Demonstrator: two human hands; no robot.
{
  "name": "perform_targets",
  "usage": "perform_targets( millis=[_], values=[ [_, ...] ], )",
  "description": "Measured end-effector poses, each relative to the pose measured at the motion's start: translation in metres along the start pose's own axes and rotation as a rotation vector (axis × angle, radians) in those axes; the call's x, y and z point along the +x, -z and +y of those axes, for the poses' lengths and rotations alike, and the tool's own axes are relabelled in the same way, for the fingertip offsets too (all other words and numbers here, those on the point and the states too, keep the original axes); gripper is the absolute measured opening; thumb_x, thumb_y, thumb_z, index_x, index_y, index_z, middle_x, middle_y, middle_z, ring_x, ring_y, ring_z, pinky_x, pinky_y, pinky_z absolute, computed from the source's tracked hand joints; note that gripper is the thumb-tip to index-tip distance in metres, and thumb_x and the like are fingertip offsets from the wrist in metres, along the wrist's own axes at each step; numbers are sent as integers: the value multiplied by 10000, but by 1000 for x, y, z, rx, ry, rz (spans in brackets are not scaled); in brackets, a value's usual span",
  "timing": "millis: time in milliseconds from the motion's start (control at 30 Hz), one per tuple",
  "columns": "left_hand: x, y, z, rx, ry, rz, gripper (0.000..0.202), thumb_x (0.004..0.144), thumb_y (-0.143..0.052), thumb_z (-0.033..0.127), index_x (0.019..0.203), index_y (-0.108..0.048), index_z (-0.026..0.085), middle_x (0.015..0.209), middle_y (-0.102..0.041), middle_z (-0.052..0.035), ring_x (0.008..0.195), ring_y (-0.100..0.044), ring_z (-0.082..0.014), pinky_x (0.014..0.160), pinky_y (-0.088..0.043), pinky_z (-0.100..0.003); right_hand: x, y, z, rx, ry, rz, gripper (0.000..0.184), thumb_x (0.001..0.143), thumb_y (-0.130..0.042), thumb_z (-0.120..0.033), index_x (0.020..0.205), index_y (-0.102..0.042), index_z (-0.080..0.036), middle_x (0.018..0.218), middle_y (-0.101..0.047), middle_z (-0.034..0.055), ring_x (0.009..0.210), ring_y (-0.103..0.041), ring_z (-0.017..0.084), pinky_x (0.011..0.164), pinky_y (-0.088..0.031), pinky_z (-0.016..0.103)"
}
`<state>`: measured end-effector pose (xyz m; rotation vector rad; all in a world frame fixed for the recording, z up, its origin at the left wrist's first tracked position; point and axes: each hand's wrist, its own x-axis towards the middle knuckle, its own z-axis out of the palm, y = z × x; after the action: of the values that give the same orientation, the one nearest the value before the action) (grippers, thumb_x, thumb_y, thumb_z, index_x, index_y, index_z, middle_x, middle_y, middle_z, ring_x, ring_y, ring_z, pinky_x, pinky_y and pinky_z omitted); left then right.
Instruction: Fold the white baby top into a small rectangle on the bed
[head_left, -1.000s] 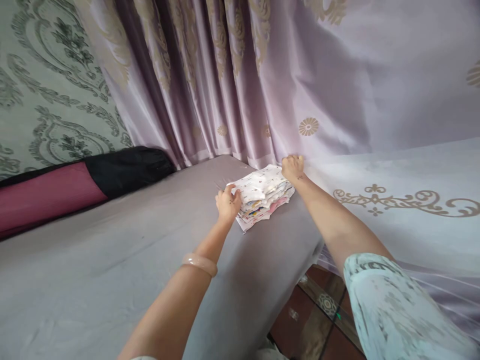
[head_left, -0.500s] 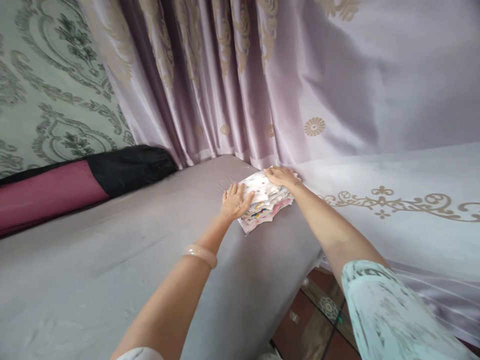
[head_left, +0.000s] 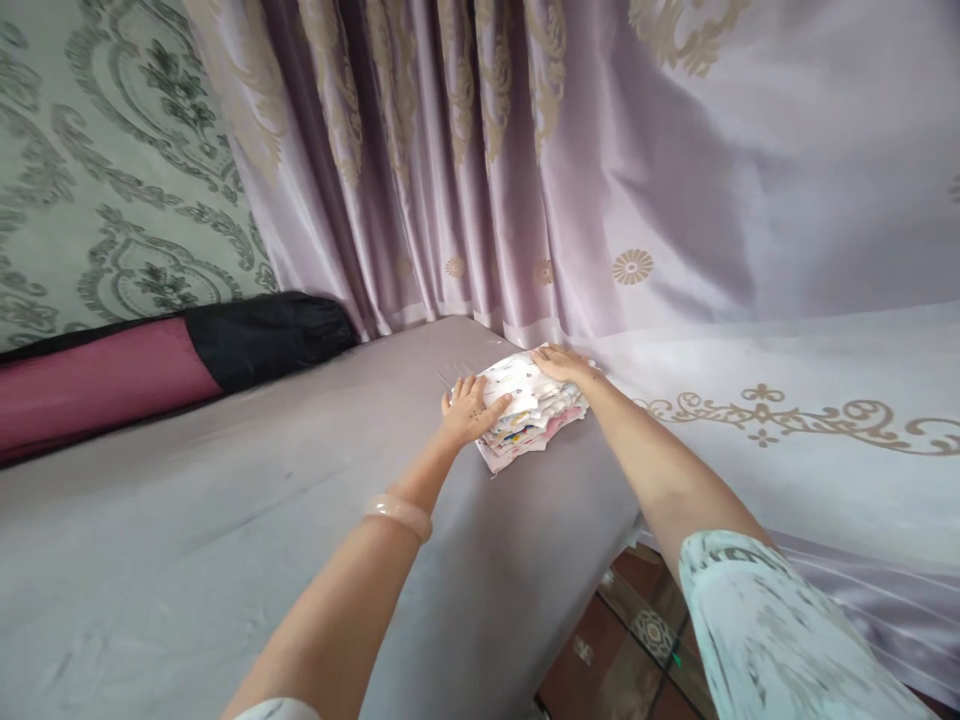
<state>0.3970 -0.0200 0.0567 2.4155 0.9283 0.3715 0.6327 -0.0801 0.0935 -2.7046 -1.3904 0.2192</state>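
Note:
A stack of folded cloths [head_left: 525,405], white with small coloured prints and a pink layer low down, lies near the far corner of a grey-sheeted bed [head_left: 315,480]. My left hand [head_left: 471,410] rests on the stack's left edge, fingers spread and thumb over the top cloth. Flat on the far right part of the top is my right hand [head_left: 564,364], its fingers stretched out toward the left. Neither hand is closed around the cloths. A pale bangle [head_left: 401,515] circles my left wrist.
Behind the bed hangs a lilac curtain [head_left: 480,200] with gold patterns, reaching down to its far edge and right side. A long black and pink bag [head_left: 270,340] lies along the patterned wall at left. Tiled floor [head_left: 615,640] shows below the bed's right edge.
The view has shifted slightly, so the room sits a little lower and further right. Both hands stay on the stack, with the left hand's fingers slightly shifted.

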Motion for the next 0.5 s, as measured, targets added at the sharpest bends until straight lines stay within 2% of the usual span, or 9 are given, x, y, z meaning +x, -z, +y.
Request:
perform_targets(
  millis=[67,133,200,267,367,500],
  values=[
    [-9,4,2,48,-61,11,686,916,-326,632,1461,-351,215,1589,-248,-132,1483,-127,-316,1160,-119,-580,-5,6,-5,8,-6,14,656,963,-131,-566,1485,-374,-251,1594,-263,77,1432,-268,334,1120,-207,589],
    [-20,8,5,95,-142,20,623,947,-329,549,1467,-344,206,1599,-218,-129,1489,-97,-298,1170,-104,-567,-14,10,-17,7,13,89,626,973,-142,-527,1463,-406,-241,1571,-315,90,1430,-274,322,1123,-206,582],
    [-32,10,6,130,-234,30,599,955,-355,500,1474,-334,200,1605,-200,-123,1494,-68,-284,1181,-87,-547,-26,8,-36,1,100,174,605,978,-159,-514,1444,-432,-240,1560,-338,93,1425,-280,317,1129,-192,583],
    [-42,8,4,140,-292,35,613,958,-370,483,1486,-308,178,1608,-183,-131,1496,-47,-274,1188,-82,-529,-40,1,-58,-9,218,203,602,978,-174,-532,1443,-434,-253,1574,-311,81,1433,-255,328,1134,-161,600],
    [-53,4,-7,141,-280,50,648,958,-381,487,1493,-277,136,1603,-175,-166,1496,-51,-269,1190,-98,-519,-57,-15,-82,-31,283,172,611,971,-194,-566,1448,-431,-265,1589,-276,76,1456,-184,343,1138,-121,617],
    [-66,4,-37,195,-225,44,629,952,-405,462,1484,-291,147,1594,-204,-175,1492,-81,-279,1186,-124,-531,-64,-33,-88,-58,258,161,597,974,-198,-555,1423,-465,-267,1568,-324,84,1458,-170,337,1131,-86,646]
  ],
)
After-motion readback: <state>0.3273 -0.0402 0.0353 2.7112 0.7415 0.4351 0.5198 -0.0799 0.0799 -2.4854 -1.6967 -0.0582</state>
